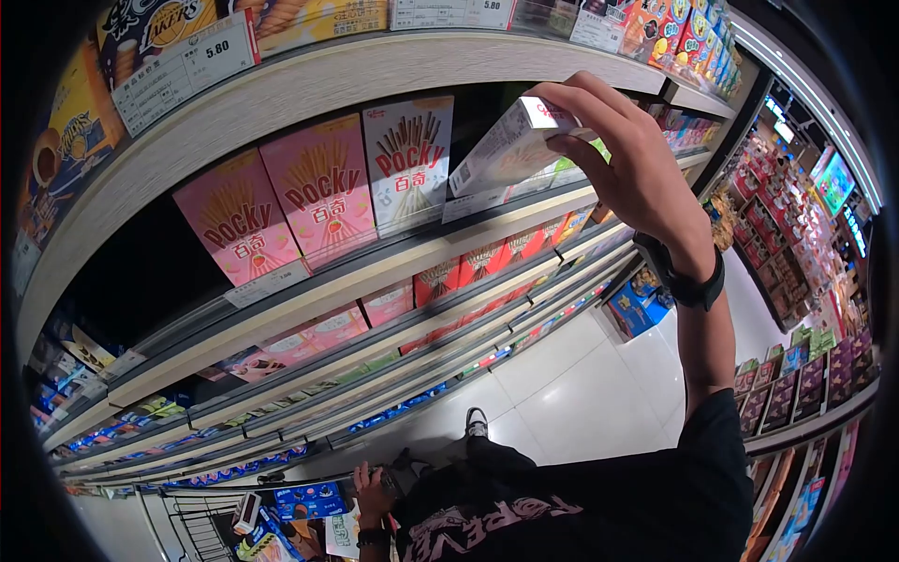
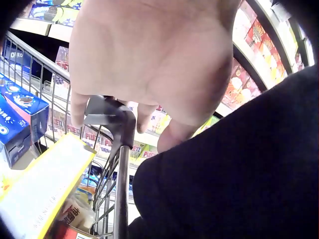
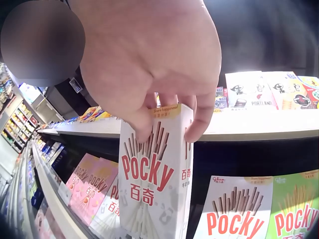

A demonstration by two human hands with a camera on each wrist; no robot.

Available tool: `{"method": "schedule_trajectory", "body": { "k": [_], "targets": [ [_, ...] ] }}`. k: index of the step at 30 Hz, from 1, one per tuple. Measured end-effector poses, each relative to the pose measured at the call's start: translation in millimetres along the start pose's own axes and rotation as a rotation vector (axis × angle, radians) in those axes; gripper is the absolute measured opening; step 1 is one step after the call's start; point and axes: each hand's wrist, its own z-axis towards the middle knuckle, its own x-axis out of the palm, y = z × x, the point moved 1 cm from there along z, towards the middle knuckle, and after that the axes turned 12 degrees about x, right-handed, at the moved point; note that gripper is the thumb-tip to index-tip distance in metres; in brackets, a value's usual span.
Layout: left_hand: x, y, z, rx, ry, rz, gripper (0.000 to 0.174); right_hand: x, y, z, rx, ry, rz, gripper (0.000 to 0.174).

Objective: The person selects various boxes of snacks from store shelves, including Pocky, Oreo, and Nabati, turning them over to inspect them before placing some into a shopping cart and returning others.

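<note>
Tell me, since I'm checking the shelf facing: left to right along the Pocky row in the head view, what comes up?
Left pink Pocky box → second pink Pocky box → shelved white Pocky box → held white Pocky box → right hand.

You have two hands at work: your right hand (image 1: 646, 178) holds one white Pocky box (image 1: 510, 145), and your left hand (image 2: 149, 55) grips one cart (image 2: 122, 164). On the shelf (image 1: 375, 269) before you, count two pink Pocky boxes (image 1: 318, 192) and one shelved white box (image 1: 409, 164) beside them. Your right wrist view adds one green Pocky box (image 3: 294, 209). In the cart you can count one yellow box (image 2: 45, 189) and at least one blue cookie box (image 2: 20, 112).
</note>
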Motion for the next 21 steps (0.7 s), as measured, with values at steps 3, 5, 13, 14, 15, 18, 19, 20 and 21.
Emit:
{"method": "schedule_trajectory", "body": {
  "k": [3, 5, 13, 14, 15, 18, 19, 20, 21],
  "targets": [
    [-2, 1, 0, -0.003, 0.008, -0.017, 0.062, 1, -2, 0, 0.014, 0.005, 0.009, 0.04],
    [-2, 1, 0, -0.011, 0.011, -0.02, 0.06, 1, -3, 1, 0.018, 0.005, 0.017, 0.04],
    [-1, 1, 2, -0.002, -0.029, -0.051, 0.051, 5, -3, 4, 0.032, 0.011, 0.032, 0.039],
    [-1, 1, 2, -0.004, -0.032, -0.052, 0.051, 6, -3, 4, 0.029, 0.012, 0.032, 0.039],
    [-1, 2, 2, 0.006, -0.038, -0.038, 0.05, 7, -3, 4, 0.031, 0.012, 0.025, 0.04],
    [0, 2, 3, 0.013, -0.056, -0.027, 0.048, 10, -6, 4, 0.027, 0.021, 0.022, 0.041],
    [-1, 1, 4, 0.012, -0.064, -0.031, 0.047, 11, -6, 5, 0.026, 0.031, 0.026, 0.042],
    [-1, 1, 4, 0.012, -0.067, -0.032, 0.047, 11, -7, 5, 0.023, 0.03, 0.026, 0.042],
    [-1, 1, 4, 0.003, -0.06, -0.031, 0.045, 12, -7, 5, 0.03, 0.035, 0.028, 0.042]
  ]
}}
